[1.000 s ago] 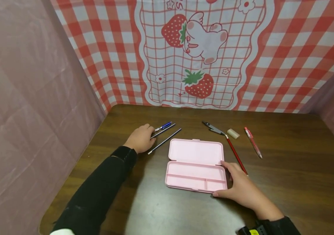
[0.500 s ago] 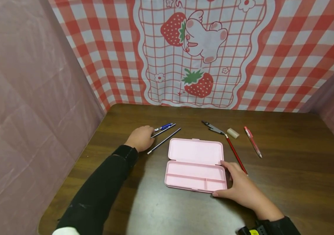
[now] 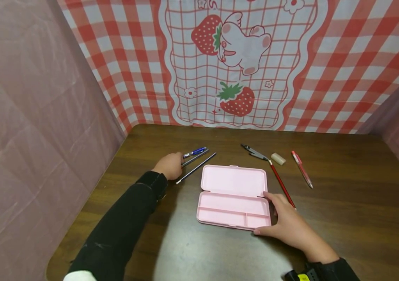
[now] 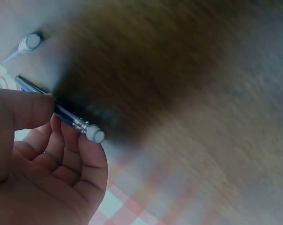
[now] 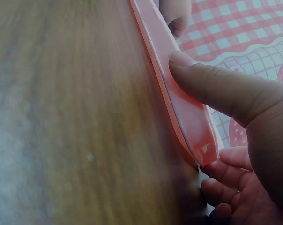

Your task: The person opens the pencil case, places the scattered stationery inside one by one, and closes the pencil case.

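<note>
My left hand (image 3: 169,166) pinches a dark pencil (image 4: 64,112) near its white eraser end, between thumb and fingers. Right alongside it in the head view lies a blue pen (image 3: 196,152). A second dark pencil (image 3: 196,168) lies on the table nearer the case, its eraser end toward me. The pink pencil case (image 3: 233,180) stands unfolded, lid back, its compartments bare. My right hand (image 3: 288,222) grips the case's right end, thumb on the front edge and fingers at the back corner.
Right of the case lie a grey compass (image 3: 254,152), an eraser (image 3: 278,159), a red pencil (image 3: 282,183) and a red pen (image 3: 302,170). A checked cloth (image 3: 143,78) hangs behind the brown table (image 3: 353,210).
The left hand has drawn slightly down, its fingers now less visible from above. The pencil it holds has shifted a little away from the blue pen. My right hand and the case stay put.
</note>
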### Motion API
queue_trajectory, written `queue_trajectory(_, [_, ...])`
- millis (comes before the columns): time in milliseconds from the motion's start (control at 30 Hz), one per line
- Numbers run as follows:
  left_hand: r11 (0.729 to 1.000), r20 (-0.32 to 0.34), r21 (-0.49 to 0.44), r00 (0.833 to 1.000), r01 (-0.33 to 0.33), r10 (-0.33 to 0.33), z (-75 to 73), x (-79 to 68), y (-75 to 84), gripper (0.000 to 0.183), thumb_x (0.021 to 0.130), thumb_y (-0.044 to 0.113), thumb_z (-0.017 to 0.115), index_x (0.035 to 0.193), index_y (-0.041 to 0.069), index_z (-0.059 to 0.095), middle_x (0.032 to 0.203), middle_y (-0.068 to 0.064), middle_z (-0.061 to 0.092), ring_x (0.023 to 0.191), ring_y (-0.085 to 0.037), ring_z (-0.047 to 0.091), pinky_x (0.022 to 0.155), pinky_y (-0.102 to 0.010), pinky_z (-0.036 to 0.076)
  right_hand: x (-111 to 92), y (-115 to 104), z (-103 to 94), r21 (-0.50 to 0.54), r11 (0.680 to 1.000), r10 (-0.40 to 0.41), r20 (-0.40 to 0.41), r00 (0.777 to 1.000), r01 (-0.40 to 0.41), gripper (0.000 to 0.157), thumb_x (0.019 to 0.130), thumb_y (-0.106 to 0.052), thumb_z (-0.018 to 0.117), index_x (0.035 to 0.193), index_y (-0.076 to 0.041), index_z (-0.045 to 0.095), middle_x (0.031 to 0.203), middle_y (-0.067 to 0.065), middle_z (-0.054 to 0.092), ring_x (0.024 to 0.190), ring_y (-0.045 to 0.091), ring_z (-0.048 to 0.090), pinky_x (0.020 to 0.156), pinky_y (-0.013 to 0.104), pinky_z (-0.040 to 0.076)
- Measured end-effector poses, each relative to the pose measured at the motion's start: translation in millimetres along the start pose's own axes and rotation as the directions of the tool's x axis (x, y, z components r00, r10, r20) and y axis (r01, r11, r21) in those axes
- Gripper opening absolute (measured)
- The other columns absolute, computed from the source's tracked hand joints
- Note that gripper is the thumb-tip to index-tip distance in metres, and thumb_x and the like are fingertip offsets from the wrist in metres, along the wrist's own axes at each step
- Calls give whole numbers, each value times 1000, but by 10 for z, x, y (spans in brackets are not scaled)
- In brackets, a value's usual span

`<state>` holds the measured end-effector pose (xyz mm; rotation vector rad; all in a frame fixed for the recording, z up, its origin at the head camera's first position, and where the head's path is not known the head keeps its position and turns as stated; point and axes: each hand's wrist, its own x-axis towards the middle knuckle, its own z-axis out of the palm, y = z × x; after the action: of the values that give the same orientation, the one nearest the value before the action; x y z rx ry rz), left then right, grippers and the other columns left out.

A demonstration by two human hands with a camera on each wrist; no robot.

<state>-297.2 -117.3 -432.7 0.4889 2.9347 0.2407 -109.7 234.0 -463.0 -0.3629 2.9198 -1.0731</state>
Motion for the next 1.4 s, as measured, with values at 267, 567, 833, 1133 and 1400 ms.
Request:
queue_trajectory(267, [1000,17,19,1000,-18,18,-18,-11,26,9,84,6,58,93,6,59,91,-7,60,84,-21,56,80,-39,50,5,-13,-5,-5,1000,5,4,1000,-5,113,58,-65,83,142,-2,41,131,20,46,114,35,51,93,55,43])
queue_trajectory(567, [998,0,-26,998,-58,58,-32,-1,77,18,85,3,55,103,5,59,94,-6,59,85,-20,55,81,-36,49,1,-2,-12,-4,1000,9,8,1000,-9,113,58,-65,83,142,-2,40,131,20,45,115,36,51,93,55,43])
queue_trajectory(833, [993,-74,-43,991,-114,110,-94,-134,205,25,87,2,53,109,8,64,99,-4,62,89,-17,56,85,-35,49,0,-4,-7,-12,1000,5,6,1000,-5,113,59,-65,82,143,-3,40,132,19,45,116,35,50,94,55,42])
queue_trajectory(1133, [977,-183,-80,967,-196,179,-255,-386,412,23,93,8,55,114,7,63,106,-4,62,96,-16,57,92,-35,49,-2,-17,-15,-5,1000,8,7,1000,-8,113,59,-63,83,142,-2,40,131,20,45,116,36,50,94,55,43])
queue_trajectory(1400, [946,-141,99,937,-309,320,-221,-609,718,22,95,9,54,114,10,64,107,-2,63,102,-15,58,92,-33,49,1,-31,-8,-9,1000,6,6,1000,-6,112,59,-63,83,142,-2,40,132,20,45,116,36,50,94,56,42])
